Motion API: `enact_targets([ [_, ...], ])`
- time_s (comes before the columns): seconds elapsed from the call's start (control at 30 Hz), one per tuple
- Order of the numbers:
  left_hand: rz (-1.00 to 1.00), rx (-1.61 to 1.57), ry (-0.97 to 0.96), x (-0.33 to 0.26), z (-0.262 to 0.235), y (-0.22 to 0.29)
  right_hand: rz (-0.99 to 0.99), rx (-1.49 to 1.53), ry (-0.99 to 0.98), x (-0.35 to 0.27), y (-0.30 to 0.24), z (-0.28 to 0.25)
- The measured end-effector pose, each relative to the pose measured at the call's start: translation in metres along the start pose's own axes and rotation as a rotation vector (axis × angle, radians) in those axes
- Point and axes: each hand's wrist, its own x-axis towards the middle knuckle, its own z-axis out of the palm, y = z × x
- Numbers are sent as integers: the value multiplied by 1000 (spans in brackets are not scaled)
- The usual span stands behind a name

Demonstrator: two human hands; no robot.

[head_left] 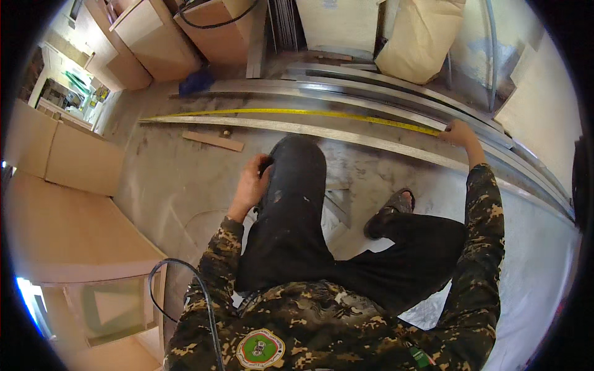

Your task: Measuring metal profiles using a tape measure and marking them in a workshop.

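Across the floor, a yellow measuring tape stretches out beside a pale metal bar; measuring looks under way, with the tape extended, reeling in left to do, and no pencil mark discernible on the bar. Thin and bright, the tape ends at the right hand, fingers closed on it, while the left hand, loosely curled, rests against the knee, nothing seen in it

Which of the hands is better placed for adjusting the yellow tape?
Probably the right hand: it holds the yellow tape at its right end, while the left hand rests against the knee.
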Motion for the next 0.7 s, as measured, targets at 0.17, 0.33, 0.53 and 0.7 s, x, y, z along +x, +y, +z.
enact_targets([
  [0.17, 148, 270, -52, 8, 3, 21, 91, 88, -96, -9, 4, 15],
  [0.33, 86, 150, 125, 7, 20, 24, 54, 126, -50, -9, 7, 22],
  [0.53, -182, -76, 269, -17, -4, 18, 70, 132, -20, -10, 4, 22],
  [0.7, -227, -217, -378, -64, -19, 15, 13, 61, 74, -10, 4, 20],
])
